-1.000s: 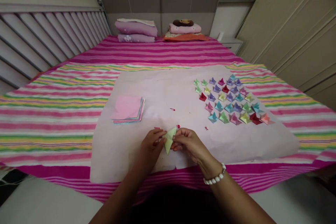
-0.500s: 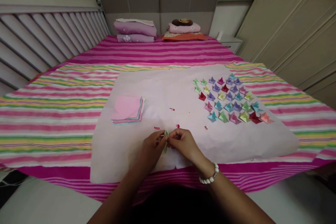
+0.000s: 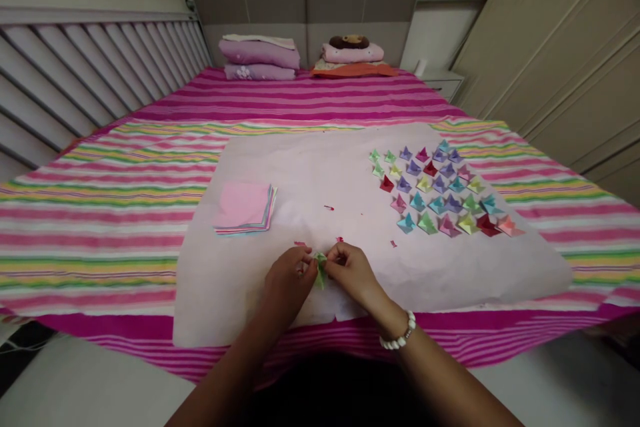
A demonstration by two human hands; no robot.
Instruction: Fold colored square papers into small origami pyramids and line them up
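Note:
Both my hands meet over the near edge of a large pale pink paper sheet (image 3: 320,173) laid on the bed. My left hand (image 3: 290,277) and my right hand (image 3: 350,270) pinch a small light green folded paper piece (image 3: 319,265) between their fingertips; most of it is hidden by the fingers. A white bead bracelet (image 3: 397,337) circles my right wrist. To the left lies a stack of square coloured papers (image 3: 244,208) with a pink sheet on top. To the right, several small folded paper shapes (image 3: 440,190) in many colours stand in rows.
The bed has a pink, green and yellow striped cover (image 3: 100,213). Folded bedding and pillows (image 3: 260,57) lie at the headboard. A slatted rail (image 3: 75,73) runs along the left, wardrobe doors (image 3: 565,60) stand on the right. Tiny red paper scraps (image 3: 329,207) dot the sheet.
The green paper, a visible flat pointed shape a second ago, is folded narrower and now mostly covered by my fingertips. Both hands have drawn closer together.

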